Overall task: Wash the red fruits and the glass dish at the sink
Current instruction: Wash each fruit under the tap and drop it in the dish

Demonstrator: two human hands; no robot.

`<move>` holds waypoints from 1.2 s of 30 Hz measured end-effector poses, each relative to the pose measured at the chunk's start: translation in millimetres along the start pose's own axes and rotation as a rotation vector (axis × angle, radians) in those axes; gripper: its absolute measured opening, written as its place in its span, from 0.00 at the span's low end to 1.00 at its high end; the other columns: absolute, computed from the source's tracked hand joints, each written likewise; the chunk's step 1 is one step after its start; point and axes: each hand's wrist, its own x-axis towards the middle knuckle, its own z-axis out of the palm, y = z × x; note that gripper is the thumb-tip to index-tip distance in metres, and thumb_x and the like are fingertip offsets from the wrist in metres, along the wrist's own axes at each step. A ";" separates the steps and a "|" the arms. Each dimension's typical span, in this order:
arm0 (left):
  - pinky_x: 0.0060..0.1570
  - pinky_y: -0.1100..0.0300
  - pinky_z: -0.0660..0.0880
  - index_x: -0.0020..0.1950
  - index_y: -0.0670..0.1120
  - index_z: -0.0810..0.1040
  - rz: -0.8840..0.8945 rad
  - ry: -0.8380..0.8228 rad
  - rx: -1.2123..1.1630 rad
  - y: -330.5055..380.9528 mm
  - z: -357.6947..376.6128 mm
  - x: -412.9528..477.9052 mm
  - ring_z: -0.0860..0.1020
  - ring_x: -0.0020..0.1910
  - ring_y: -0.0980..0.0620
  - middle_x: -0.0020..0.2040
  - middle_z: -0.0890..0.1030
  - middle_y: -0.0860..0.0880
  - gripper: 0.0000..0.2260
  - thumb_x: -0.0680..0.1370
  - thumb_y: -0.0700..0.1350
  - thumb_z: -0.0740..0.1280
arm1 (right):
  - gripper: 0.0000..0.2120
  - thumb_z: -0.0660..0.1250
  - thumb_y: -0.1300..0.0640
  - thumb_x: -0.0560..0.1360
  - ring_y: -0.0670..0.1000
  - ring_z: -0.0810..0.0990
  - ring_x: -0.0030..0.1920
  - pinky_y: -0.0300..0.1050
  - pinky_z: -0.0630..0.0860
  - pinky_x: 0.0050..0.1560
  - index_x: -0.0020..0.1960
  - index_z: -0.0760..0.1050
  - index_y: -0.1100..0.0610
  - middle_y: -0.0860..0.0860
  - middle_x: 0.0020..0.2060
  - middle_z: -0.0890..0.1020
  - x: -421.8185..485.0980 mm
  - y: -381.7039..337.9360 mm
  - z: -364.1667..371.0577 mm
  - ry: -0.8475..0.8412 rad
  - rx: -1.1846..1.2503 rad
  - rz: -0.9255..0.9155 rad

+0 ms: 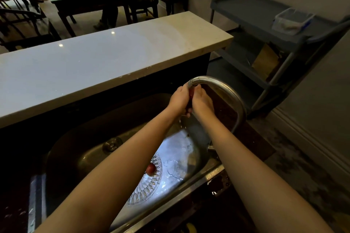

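Left hand [179,99], right hand [202,104] clasped round red fruit [191,94] under faucet [217,86]; second fruit [151,168] is seen on glass dish [149,190], 6 o'clock.

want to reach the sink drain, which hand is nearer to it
Left. The left hand sits above and right of the drain; the right hand is beyond it, further right. Both grip a red fruit.

Showing wet, shiny stainless steel in the sink [208,175] and brushed, dully gleaming metal along the faucet [223,89]. Glinting with cut, ribbed clear glass in the glass dish [149,185], carrying 1 smooth, glossy-skinned red fruit [151,168]. Reflecting 2 lights off the polished stone table [94,66]. Looking matt grey plastic on the cart [255,11] and translucent plastic on its tub [291,20].
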 end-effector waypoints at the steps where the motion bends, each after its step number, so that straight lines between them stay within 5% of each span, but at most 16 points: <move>1: 0.19 0.66 0.64 0.43 0.43 0.72 -0.080 -0.040 -0.077 2.5 -0.1 -1.8 0.67 0.20 0.53 0.26 0.69 0.46 0.20 0.82 0.54 0.48 | 0.19 0.49 0.42 0.79 0.56 0.81 0.46 0.51 0.76 0.51 0.52 0.74 0.52 0.56 0.45 0.81 -1.0 -1.2 0.5 -0.028 0.056 -0.018; 4: 0.34 0.57 0.70 0.38 0.44 0.71 -0.281 -0.102 -0.346 11.5 -5.2 -0.4 0.72 0.32 0.50 0.33 0.72 0.45 0.17 0.81 0.48 0.50 | 0.17 0.54 0.44 0.78 0.55 0.78 0.56 0.52 0.75 0.55 0.61 0.70 0.51 0.56 0.54 0.79 -9.8 9.8 6.1 -0.141 0.104 -0.248; 6: 0.42 0.55 0.73 0.41 0.43 0.73 -0.257 -0.100 -0.371 12.6 -5.4 1.9 0.74 0.40 0.49 0.39 0.75 0.45 0.15 0.81 0.46 0.51 | 0.17 0.54 0.42 0.77 0.55 0.78 0.56 0.52 0.76 0.54 0.61 0.69 0.49 0.53 0.54 0.79 -10.0 21.4 8.6 -0.143 0.138 -0.311; 9: 0.53 0.53 0.74 0.58 0.41 0.75 -0.171 -0.110 -0.331 4.7 7.8 -3.5 0.77 0.50 0.47 0.48 0.78 0.43 0.17 0.82 0.50 0.54 | 0.14 0.54 0.43 0.77 0.54 0.79 0.51 0.47 0.74 0.49 0.52 0.74 0.48 0.49 0.43 0.79 0.4 15.4 10.0 0.021 0.275 -0.106; 12: 0.47 0.55 0.75 0.58 0.42 0.76 -0.150 -0.078 -0.350 -1.3 13.9 -5.1 0.78 0.47 0.48 0.46 0.79 0.44 0.16 0.81 0.51 0.56 | 0.18 0.53 0.45 0.79 0.56 0.79 0.53 0.46 0.73 0.50 0.56 0.76 0.53 0.55 0.49 0.80 7.8 8.7 12.7 0.073 0.282 0.006; 15: 0.29 0.61 0.70 0.41 0.45 0.75 -0.138 -0.113 -0.421 -1.7 -0.3 3.4 0.74 0.32 0.52 0.35 0.74 0.48 0.16 0.81 0.51 0.54 | 0.15 0.53 0.43 0.77 0.46 0.78 0.48 0.35 0.76 0.36 0.57 0.72 0.48 0.51 0.50 0.79 -5.8 17.3 13.8 -0.101 0.190 -0.260; 17: 0.22 0.65 0.67 0.39 0.46 0.73 -0.131 -0.144 -0.409 0.3 -6.9 5.3 0.73 0.26 0.55 0.33 0.72 0.48 0.17 0.82 0.52 0.53 | 0.15 0.53 0.44 0.77 0.43 0.77 0.49 0.31 0.75 0.33 0.59 0.70 0.48 0.48 0.51 0.77 -12.2 21.1 13.2 -0.175 0.273 -0.331; 19: 0.26 0.64 0.71 0.41 0.45 0.75 -0.120 -0.123 -0.356 0.9 -5.1 5.1 0.75 0.29 0.55 0.34 0.75 0.48 0.16 0.81 0.52 0.55 | 0.10 0.54 0.47 0.79 0.49 0.78 0.50 0.38 0.77 0.42 0.54 0.72 0.47 0.48 0.48 0.78 -11.2 14.4 13.0 -0.114 0.335 -0.272; 23: 0.41 0.58 0.75 0.48 0.47 0.75 -0.139 -0.159 -0.387 -4.0 6.9 1.8 0.77 0.43 0.52 0.40 0.78 0.48 0.11 0.82 0.47 0.55 | 0.13 0.54 0.50 0.79 0.57 0.79 0.54 0.53 0.74 0.58 0.51 0.76 0.52 0.55 0.48 0.79 -4.2 -2.3 5.0 0.051 0.504 0.135; 26: 0.41 0.56 0.77 0.48 0.46 0.77 -0.206 -0.089 -0.461 -6.9 1.8 3.1 0.78 0.44 0.51 0.43 0.79 0.47 0.12 0.81 0.49 0.57 | 0.15 0.52 0.51 0.80 0.55 0.77 0.56 0.54 0.73 0.60 0.56 0.74 0.55 0.54 0.51 0.78 -14.9 6.9 7.5 0.002 0.239 -0.166; 29: 0.46 0.54 0.79 0.44 0.44 0.78 -0.167 -0.072 -0.450 -9.3 -2.8 5.3 0.80 0.42 0.50 0.41 0.80 0.45 0.16 0.81 0.52 0.56 | 0.15 0.52 0.50 0.81 0.53 0.76 0.56 0.50 0.75 0.56 0.59 0.72 0.56 0.56 0.56 0.76 -25.5 19.5 11.9 -0.100 0.111 -0.367; 31: 0.33 0.61 0.77 0.44 0.46 0.77 -0.162 -0.126 -0.393 -7.4 -0.4 -1.7 0.78 0.35 0.54 0.37 0.79 0.47 0.16 0.81 0.53 0.55 | 0.14 0.53 0.48 0.80 0.52 0.77 0.52 0.46 0.76 0.48 0.56 0.73 0.53 0.53 0.51 0.78 -19.4 17.0 7.9 -0.066 0.239 -0.214; 34: 0.36 0.62 0.77 0.50 0.47 0.75 -0.160 -0.270 -0.393 -8.8 7.2 -8.3 0.78 0.43 0.53 0.44 0.79 0.48 0.11 0.81 0.50 0.56 | 0.16 0.55 0.49 0.77 0.55 0.79 0.45 0.44 0.73 0.36 0.51 0.78 0.55 0.53 0.41 0.81 -10.1 3.9 -4.6 0.005 0.419 0.178; 36: 0.36 0.61 0.77 0.50 0.48 0.74 -0.193 -0.231 -0.440 -7.3 6.2 -9.3 0.78 0.40 0.52 0.43 0.78 0.46 0.10 0.81 0.50 0.56 | 0.17 0.54 0.46 0.78 0.53 0.79 0.44 0.43 0.74 0.37 0.56 0.77 0.52 0.52 0.43 0.80 -10.6 5.7 -7.6 -0.063 0.365 0.140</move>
